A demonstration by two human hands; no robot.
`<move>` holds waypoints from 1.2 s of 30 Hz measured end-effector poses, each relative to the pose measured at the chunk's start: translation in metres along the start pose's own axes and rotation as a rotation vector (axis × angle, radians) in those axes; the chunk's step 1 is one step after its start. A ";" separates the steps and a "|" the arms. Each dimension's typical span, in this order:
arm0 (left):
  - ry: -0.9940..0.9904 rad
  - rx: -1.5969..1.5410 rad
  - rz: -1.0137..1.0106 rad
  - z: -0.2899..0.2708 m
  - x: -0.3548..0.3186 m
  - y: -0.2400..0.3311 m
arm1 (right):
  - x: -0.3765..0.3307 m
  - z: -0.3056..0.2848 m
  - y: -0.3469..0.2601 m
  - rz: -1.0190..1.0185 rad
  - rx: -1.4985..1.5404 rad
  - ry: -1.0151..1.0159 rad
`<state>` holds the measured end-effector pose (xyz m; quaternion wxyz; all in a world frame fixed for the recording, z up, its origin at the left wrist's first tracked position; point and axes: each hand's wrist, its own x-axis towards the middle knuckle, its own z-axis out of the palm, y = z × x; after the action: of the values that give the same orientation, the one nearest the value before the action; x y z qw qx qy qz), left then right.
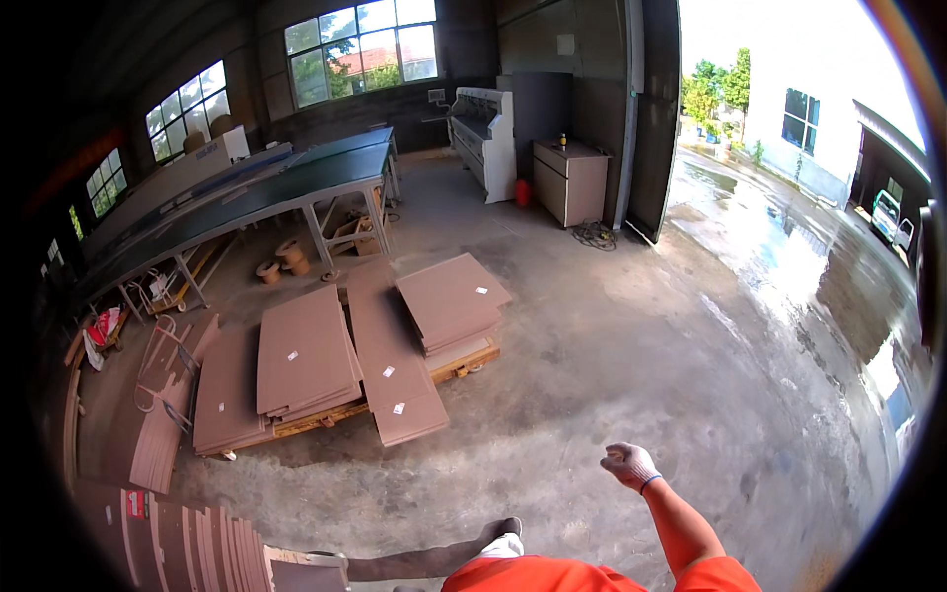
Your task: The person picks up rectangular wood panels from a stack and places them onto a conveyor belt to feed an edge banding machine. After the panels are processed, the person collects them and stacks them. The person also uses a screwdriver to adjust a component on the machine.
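head view looks down over a wide concrete workshop floor [612, 355], with the person's right hand [629, 464] raised out in front in a pale work glove, at the end of an orange sleeve [681, 528]. its fingers are curled together into a loose fist and clamp on nothing that shows. the left hand is out of the picture, so its fingers cannot be told.

nearest the curled fingers is only bare floor; well apart from them, up and to their left, lie the flat reddish-brown rectangular boards [306, 350], stacked in low piles on wooden pallets [464, 365]. one stack [452, 299] sits furthest to the right, turned a little askew, and a long narrow pile [390, 360] runs between the two. each top sheet carries a small white label. the faces look smooth, thin-edged and matt, and the piles look roughly squared up, with a few lower sheets poking out.

judged from this, walking across the floor goes best with the eyes on the wet, glossy patches [789, 247] off beyond the knuckles to the right.

more brown strips [207, 548] lean close by the person's own foot [505, 533], below and left of the fist. a long dark-topped workbench [247, 197] stands behind the stacks.
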<state>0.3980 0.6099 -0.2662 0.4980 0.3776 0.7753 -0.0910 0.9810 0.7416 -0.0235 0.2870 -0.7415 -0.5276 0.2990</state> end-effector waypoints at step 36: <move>-0.028 0.109 0.091 -0.217 0.457 1.070 | 1.107 -0.171 0.170 0.473 0.498 0.249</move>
<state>0.8684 1.6956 -0.2934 0.4912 0.4377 0.7441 -0.1159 1.5050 1.7316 -0.1930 0.4437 -0.7811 -0.2135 0.3840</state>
